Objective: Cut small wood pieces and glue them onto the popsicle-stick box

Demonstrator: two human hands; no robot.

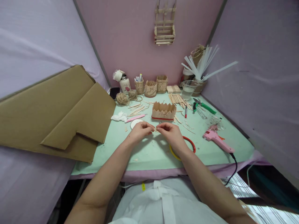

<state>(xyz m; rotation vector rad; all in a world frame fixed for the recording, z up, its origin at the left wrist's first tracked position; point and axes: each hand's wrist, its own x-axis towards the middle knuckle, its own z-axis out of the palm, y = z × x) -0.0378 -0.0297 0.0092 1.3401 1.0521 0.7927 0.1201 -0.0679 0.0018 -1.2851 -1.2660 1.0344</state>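
Between the fingertips of both hands is a small piece of wooden craft stick, pale and partly hidden. My left hand pinches it from one side, and my right hand pinches it from the other. Just beyond them stands a box made of craft sticks, with a zigzag top edge and a red band near its base. A white round disc lies partly behind my left hand. Beneath my right wrist sits a red and yellow ring.
At right lie a pink glue gun with a black cord and green-handled pliers. Craft sticks, a plastic cup and twine balls are farther back. Cardboard leans at left, near a pink craft knife.
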